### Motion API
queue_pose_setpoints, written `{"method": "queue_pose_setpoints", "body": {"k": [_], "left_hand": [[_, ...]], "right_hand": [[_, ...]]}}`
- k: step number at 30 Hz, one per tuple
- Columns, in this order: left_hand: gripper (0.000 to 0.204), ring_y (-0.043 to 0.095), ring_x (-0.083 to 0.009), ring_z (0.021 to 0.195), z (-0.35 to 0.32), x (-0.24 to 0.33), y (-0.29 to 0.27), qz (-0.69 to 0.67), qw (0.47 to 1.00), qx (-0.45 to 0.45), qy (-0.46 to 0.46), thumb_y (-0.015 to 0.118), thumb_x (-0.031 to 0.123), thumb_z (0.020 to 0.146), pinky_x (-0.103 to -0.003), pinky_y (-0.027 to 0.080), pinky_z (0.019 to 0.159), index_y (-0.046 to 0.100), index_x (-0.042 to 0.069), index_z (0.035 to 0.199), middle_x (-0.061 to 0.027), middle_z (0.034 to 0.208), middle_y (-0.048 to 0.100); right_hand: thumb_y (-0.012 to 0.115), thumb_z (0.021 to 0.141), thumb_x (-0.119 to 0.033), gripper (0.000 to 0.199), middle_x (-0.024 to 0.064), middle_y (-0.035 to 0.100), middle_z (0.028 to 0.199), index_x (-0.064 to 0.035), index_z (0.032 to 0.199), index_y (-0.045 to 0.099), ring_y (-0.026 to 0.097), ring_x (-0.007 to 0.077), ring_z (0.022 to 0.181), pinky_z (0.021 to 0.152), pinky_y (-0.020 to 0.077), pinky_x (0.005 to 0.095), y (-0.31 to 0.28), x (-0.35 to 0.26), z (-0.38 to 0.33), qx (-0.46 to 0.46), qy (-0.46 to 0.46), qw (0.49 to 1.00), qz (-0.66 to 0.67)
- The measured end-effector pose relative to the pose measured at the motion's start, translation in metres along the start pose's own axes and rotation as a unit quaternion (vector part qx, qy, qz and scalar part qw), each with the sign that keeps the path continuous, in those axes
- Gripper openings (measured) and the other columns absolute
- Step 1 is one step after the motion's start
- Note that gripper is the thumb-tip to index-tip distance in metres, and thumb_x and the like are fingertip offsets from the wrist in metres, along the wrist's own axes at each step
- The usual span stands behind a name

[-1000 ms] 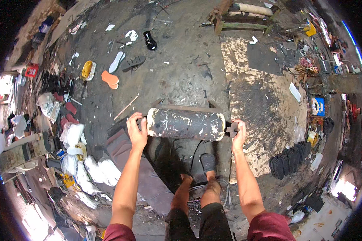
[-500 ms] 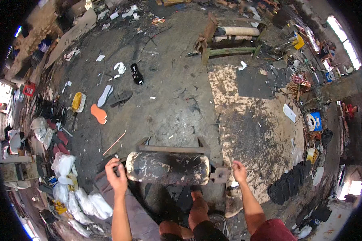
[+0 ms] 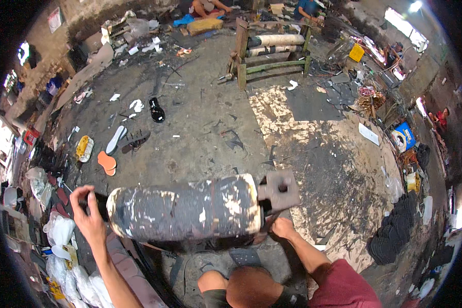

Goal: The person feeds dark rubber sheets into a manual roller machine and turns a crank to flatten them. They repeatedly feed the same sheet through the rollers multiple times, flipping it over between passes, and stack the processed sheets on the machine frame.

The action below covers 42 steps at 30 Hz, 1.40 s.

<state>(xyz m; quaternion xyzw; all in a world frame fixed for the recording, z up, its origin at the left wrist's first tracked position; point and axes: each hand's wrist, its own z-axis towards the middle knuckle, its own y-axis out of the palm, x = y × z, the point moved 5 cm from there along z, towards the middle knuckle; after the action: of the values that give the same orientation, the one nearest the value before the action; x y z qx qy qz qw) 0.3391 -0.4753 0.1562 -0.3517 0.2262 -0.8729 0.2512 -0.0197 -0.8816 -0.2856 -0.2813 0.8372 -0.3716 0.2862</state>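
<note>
Near the left edge of the floor (image 3: 205, 128) lie white plastic bags (image 3: 61, 228); to their right, beyond the hand, sits a yellow-and-white object (image 3: 84, 149); the left hand (image 3: 91, 218) is raised, thumb and forefinger apart, just beside the left end of a black, pale-flecked roller (image 3: 185, 208); a dark piece shows between them, and whether the hand touches it I cannot tell; farther out on the floor lie, in turn, orange insoles (image 3: 107, 161), a pale sole (image 3: 116, 139), a dark sandal-like piece (image 3: 135, 142) and a black sole (image 3: 157, 110); the roller stretches crosswise above the person's knees, slightly blurred; past the far left corner of a worn black-and-tan sheet (image 3: 333, 159) stands a wooden frame (image 3: 274, 66); a metal plate with a hole (image 3: 272, 192) juts from the roller's right end; the right hand (image 3: 282, 227) is just below it, fingers curled narrow, though I cannot tell whether they grip anything; a white paper (image 3: 368, 134) lies near the sheet's right edge; dark stacked soles (image 3: 392, 228) lie by its near right corner.
</note>
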Motion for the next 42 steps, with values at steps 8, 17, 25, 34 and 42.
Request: {"method": "queue_pose_setpoints", "body": {"k": [8,17,25,34,42], "left_hand": [[0.043,0.062,-0.0171,0.104,0.005,0.006,-0.013,-0.053,0.994,-0.045,-0.080,0.061,0.014,0.097,-0.033,0.046,0.097,0.051,0.005,0.138,-0.0094,0.110,0.068],[0.062,0.064,-0.0154,0.098,0.011,-0.012,-0.007,-0.194,0.962,-0.145,-0.129,0.069,0.025,0.095,-0.032,0.049,0.091,0.044,0.009,0.149,-0.0065,0.108,0.071],[0.032,0.065,-0.0208,0.097,0.002,0.007,-0.010,-0.112,0.993,-0.004,0.034,0.072,0.012,0.086,-0.036,0.048,0.091,0.060,0.007,0.115,-0.0071,0.099,0.071],[0.079,0.047,-0.0313,0.134,-0.025,-0.027,-0.014,-0.265,0.964,-0.008,0.012,0.072,0.024,0.092,-0.039,0.037,0.112,0.029,0.014,0.157,-0.0156,0.150,0.045],[0.125,0.027,-0.0421,0.147,-0.444,-0.215,-0.230,0.283,0.697,-0.144,-0.643,0.085,0.067,0.059,-0.048,0.025,0.120,0.031,0.006,0.155,-0.0288,0.156,0.030]], "right_hand": [[0.066,0.078,-0.051,0.058,0.0224,0.072,0.102,-0.0050,0.113,0.068,0.068,0.0407,0.101,0.089,0.0501,0.0496,-0.030,-0.030,-0.067,-0.047,-0.099,0.988,-0.107],[0.075,0.076,-0.049,0.055,0.0171,0.073,0.084,-0.0132,0.117,0.072,0.071,0.0353,0.078,0.071,0.0571,0.0456,-0.135,-0.065,-0.262,-0.072,-0.170,0.965,-0.185],[0.073,0.072,-0.018,0.018,0.0130,0.070,0.075,-0.0141,0.087,0.064,0.070,0.0311,0.071,0.064,0.0542,0.0471,-0.408,-0.172,-0.217,0.511,-0.173,0.809,-0.234],[0.075,0.067,-0.009,0.032,0.0088,0.072,0.083,-0.0156,0.097,0.066,0.068,0.0345,0.076,0.066,0.0503,0.0484,-0.393,-0.159,-0.184,0.566,-0.248,0.754,-0.224],[0.083,0.068,-0.011,0.061,0.0153,0.072,0.102,-0.0181,0.125,0.064,0.068,0.0366,0.097,0.081,0.0538,0.0475,-0.393,-0.150,-0.167,0.489,-0.083,0.836,-0.234]]}}
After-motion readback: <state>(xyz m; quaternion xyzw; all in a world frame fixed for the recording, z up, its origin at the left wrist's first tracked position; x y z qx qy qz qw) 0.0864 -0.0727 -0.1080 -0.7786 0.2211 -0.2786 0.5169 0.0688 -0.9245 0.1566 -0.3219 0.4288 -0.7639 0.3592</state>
